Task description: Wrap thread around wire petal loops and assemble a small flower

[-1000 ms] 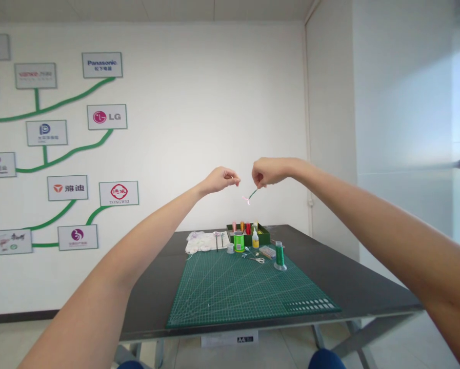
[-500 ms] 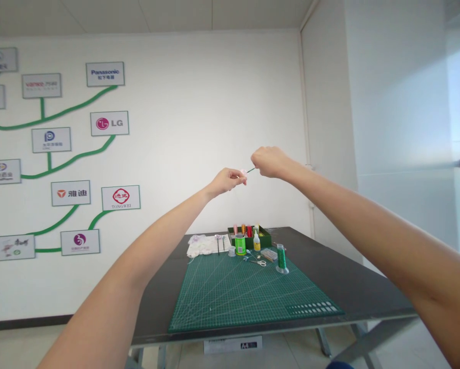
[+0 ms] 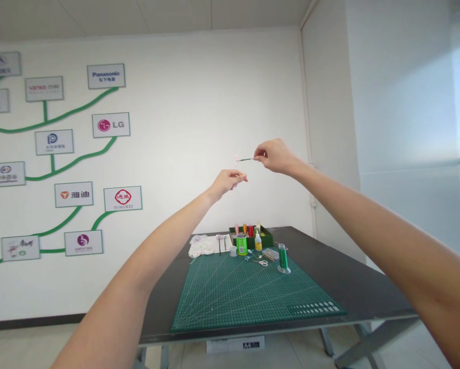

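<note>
High above the table, my right hand point(image 3: 274, 155) pinches the end of a thin green stem. At the stem's left tip is a small pale pink flower point(image 3: 237, 160), turned sideways against the white wall. Just below and left of the flower, my left hand point(image 3: 228, 183) has its thumb and fingers pressed together, apart from the flower. Whether something fine such as a thread is between those fingertips cannot be made out.
A green cutting mat point(image 3: 237, 292) covers the table's near part. Behind it stand a green thread spool point(image 3: 282, 258), scissors point(image 3: 261, 263), a glue bottle point(image 3: 258, 242), a green can point(image 3: 241, 245), a box point(image 3: 267, 240) of thread spools and a white cloth point(image 3: 204, 246).
My left fingers have let go of the flower. My right hand has turned over, and the flower has moved up and left, its stem now nearly level.
</note>
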`<state>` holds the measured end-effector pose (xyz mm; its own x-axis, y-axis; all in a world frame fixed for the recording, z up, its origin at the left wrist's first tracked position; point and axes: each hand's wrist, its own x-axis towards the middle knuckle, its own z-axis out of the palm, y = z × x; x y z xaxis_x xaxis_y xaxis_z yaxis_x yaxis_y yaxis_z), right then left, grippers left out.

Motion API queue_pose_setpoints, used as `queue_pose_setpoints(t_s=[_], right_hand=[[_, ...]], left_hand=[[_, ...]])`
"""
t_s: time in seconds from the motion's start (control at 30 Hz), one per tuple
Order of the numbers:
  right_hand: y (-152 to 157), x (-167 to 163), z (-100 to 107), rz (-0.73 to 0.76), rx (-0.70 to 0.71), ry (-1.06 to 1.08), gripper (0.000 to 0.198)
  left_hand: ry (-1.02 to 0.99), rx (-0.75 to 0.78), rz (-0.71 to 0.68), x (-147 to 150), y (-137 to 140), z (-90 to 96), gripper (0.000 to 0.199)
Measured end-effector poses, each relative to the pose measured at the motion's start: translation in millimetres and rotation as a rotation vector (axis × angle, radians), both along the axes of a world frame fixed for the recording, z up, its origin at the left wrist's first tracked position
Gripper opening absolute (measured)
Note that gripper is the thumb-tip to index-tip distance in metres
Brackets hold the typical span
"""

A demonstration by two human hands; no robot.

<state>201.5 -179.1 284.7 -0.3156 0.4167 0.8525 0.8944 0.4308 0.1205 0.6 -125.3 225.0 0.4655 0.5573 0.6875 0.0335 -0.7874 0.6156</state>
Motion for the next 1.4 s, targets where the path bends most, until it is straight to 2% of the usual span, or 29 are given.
queue_pose_setpoints(t_s=[0.23, 0.57, 0.8, 0.93, 1.13, 1.27, 1.4], right_hand=[[-5, 6, -4, 0.122, -0.011, 0.096, 0.021], [-17, 20, -10, 0.233, -0.058, 0.186, 0.011], [-14, 16, -29, 0.449, -0.208, 0.358, 0.026], [-15, 14, -37, 0.521, -0.276, 0.384, 0.031], [-24, 12, -35, 0.498, -0.368, 0.289, 0.029], [-31, 10, -30, 0.487, -0.484, 0.143, 0.026], [-31, 8, -22, 0.431, -0.594, -0.034, 0.024]], left_hand=[[0.018, -0.009, -0.041, 11, 0, -4.7, 0.035], [0.012, -0.037, -0.069, 26, 2, -10.6, 0.035], [0.057, -0.052, -0.039, 22, -3, -12.2, 0.037], [0.075, -0.049, -0.039, 16, -1, -12.3, 0.037], [0.082, -0.037, -0.048, 4, 10, -12.4, 0.040], [0.126, -0.006, -0.065, -6, 12, -11.1, 0.040], [0.152, 0.019, -0.014, -13, 10, -5.3, 0.033]])
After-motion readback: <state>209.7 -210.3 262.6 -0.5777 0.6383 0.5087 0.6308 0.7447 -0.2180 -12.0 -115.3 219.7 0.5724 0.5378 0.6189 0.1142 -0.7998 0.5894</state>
